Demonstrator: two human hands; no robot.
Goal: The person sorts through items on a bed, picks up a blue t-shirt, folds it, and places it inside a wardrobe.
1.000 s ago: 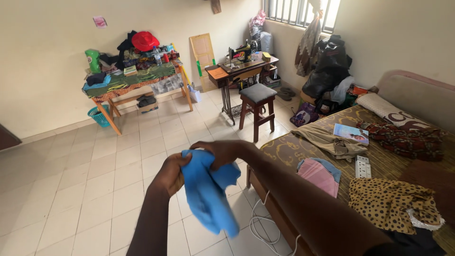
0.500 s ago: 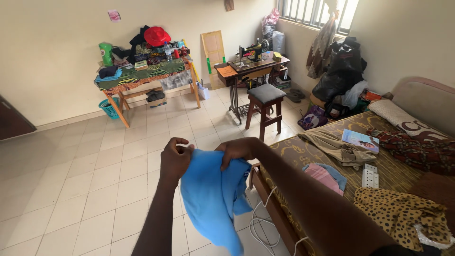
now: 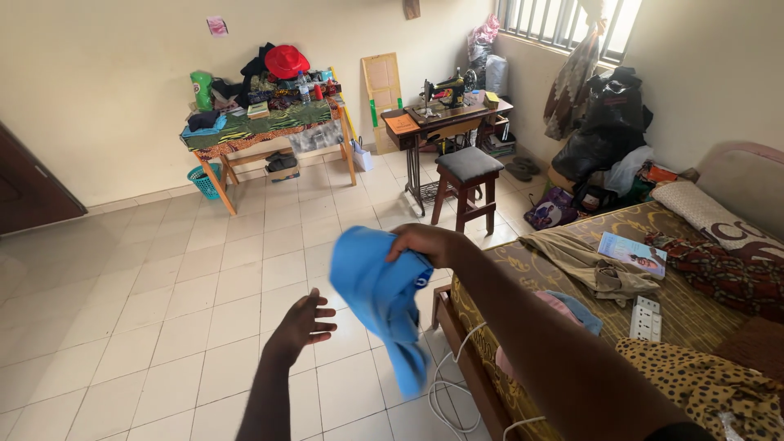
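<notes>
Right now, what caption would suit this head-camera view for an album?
Right hand holds up a bright blue cloth garment beside the bed; open left hand below it.

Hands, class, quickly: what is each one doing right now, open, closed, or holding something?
Left hand: open, fingers spread, holding nothing, just below the blue cloth.
Right hand: closed on the blue cloth's top edge.
</notes>
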